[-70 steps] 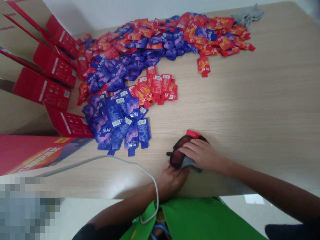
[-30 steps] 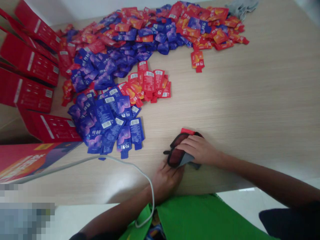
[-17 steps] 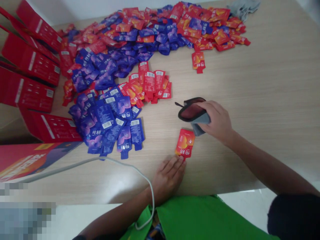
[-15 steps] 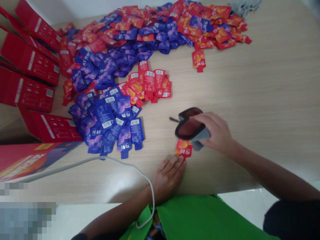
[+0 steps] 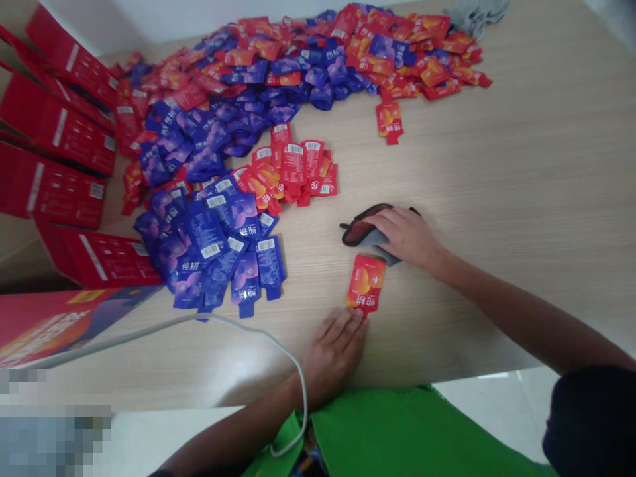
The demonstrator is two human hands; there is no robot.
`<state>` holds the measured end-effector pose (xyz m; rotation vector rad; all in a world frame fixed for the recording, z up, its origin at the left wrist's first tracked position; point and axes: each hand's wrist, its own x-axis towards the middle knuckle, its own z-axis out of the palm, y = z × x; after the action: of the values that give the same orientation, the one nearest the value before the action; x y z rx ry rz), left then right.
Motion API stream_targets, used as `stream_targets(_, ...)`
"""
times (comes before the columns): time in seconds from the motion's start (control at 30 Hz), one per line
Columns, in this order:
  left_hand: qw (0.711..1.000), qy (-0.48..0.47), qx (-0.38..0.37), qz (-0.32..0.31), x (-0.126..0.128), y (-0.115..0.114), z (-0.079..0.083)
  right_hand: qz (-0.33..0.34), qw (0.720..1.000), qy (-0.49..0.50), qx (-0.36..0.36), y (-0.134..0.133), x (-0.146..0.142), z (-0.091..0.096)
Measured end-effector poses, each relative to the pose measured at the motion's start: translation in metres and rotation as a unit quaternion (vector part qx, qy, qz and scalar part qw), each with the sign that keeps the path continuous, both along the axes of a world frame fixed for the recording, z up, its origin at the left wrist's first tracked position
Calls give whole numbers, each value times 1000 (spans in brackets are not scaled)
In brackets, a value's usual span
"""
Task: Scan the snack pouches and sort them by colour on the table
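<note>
A single flat red-and-orange sachet (image 5: 366,283) lies face up in front of me. My left hand (image 5: 335,358) rests flat on the table, its fingertips pressing the sachet's narrow tab. Beyond the sachet, my right hand (image 5: 410,235) is palm down, fingers closed over a soft-looking dark reddish item with black edging (image 5: 358,232) and a grey part; its exact kind is unclear. This item now lies on the table, apart from the sachet. To the left are overlapping blue sachets (image 5: 206,232), with a smaller group of red sachets (image 5: 294,165) above them.
A long heap of mixed red and blue sachets (image 5: 322,73) spreads along the back. One red sachet (image 5: 389,120) lies below it. Open red boxes (image 5: 74,132) line the left side. A white cable (image 5: 258,326) crosses the front. Grey cloth (image 5: 477,16) lies at the back right.
My right hand has lowered the dark item to the table and moved slightly away from me, uncovering the sachet's upper part. My left hand stays on the tab.
</note>
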<state>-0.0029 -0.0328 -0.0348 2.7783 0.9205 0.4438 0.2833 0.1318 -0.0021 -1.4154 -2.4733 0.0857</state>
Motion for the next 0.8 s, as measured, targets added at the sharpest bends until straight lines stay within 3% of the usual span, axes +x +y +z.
stream_targets(0.1, 1000, -4, 1, 0, 0, 0, 1, -46, 994, 81, 61, -13, -1, 21)
stream_targets(0.17, 1000, -6, -4, -1, 1, 1, 2, -16, 989, 131, 62, -39, -13, 28)
stream_targets(0.27, 999, -8, -33, 5, 2, 0, 3, 112, 987, 113, -15, -82, -37, 19)
stream_targets(0.37, 998, -10, -54, 11, 2, -1, 4, 147, 984, 84, -56, -100, -51, -4)
stream_targets(0.47, 999, -5, -32, 3, 2, 0, 3, 119, 989, 75, -55, -82, -45, -20)
stream_targets(0.57, 1000, 6, -13, 0, 1, 0, 2, 77, 995, 46, -38, -46, -29, -22)
stream_targets(0.7, 1000, 7, -5, -3, 0, 1, 1, 8, 1000, 3, -4, -4, -7, -8)
stream_targets(0.8, 1000, 4, -6, 0, 1, 1, 2, -54, 996, 60, 45, -3, -1, 12)
